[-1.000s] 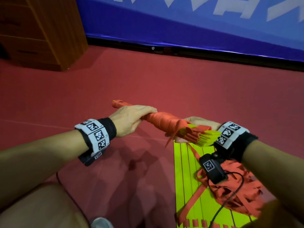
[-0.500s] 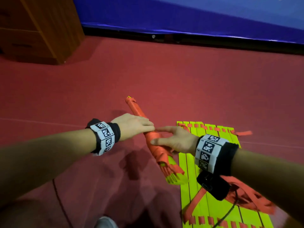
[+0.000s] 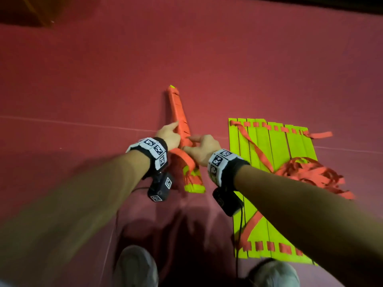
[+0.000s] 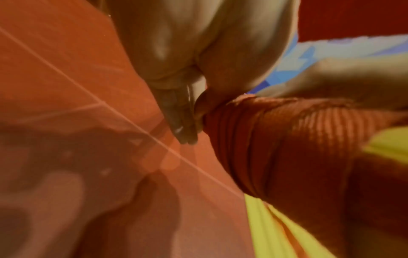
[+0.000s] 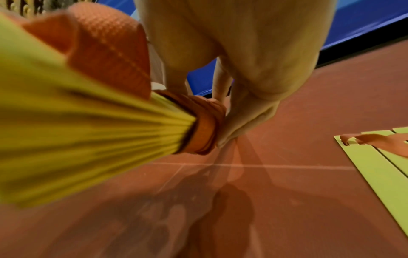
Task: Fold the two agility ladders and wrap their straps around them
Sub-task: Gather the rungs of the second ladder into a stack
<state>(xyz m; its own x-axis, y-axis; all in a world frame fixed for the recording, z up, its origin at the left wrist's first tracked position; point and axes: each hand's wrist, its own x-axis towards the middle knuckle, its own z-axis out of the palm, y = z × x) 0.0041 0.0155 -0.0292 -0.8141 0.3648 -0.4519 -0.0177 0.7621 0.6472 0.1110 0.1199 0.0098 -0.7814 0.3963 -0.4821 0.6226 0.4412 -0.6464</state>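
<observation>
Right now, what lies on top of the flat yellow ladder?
An orange strap crosses the flat ladder, with a loose strap pile on it. The right forearm covers part of it.

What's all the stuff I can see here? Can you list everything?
Wrapped ladder bundle: one, yellow rungs bound in orange strap, lying on the floor, under both hands.
Flat ladder: one, yellow rungs side by side, to the right of the bundle.
Loose strap pile: one, orange, tangled on the flat ladder's right side.
Floor: dark red, with thin pale lines.
Shoes: two, pale, at the bottom edge.
Wrist bands: two, black with white coded squares.
Left hand: touches the bundle's left side.
Right hand: touches its right side.
</observation>
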